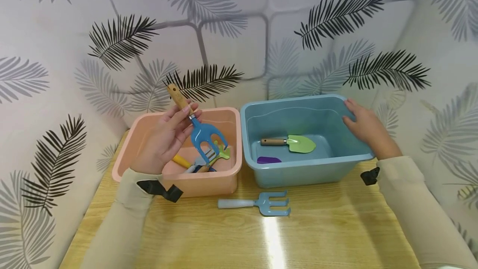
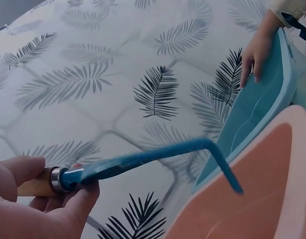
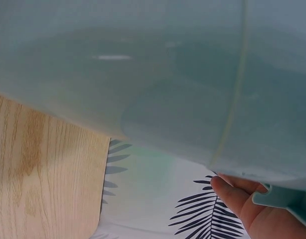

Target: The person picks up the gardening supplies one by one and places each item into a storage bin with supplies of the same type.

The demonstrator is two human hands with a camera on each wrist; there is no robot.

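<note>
My left hand (image 1: 168, 136) holds a blue hand fork (image 1: 207, 134) near the metal collar of its wooden handle, above the pink basin (image 1: 121, 157). The fork's tines point down toward the basin; in the left wrist view its bent tine (image 2: 225, 167) shows from the side. At the far right corner of the light-blue basin (image 1: 291, 169), my right hand (image 1: 367, 130) grips the rim. Inside that basin lie a green trowel (image 1: 301, 144) with a wooden handle and a purple tool (image 1: 268, 160), partly hidden by the front wall.
A grey-blue hand fork (image 1: 274, 204) lies on the wooden table (image 1: 209, 240) in front of the basins. Several tools, including a yellow handle (image 1: 181, 161) and a green rake (image 1: 223, 152), are piled in the pink basin. Leaf-patterned cloth (image 1: 231, 45) rises behind.
</note>
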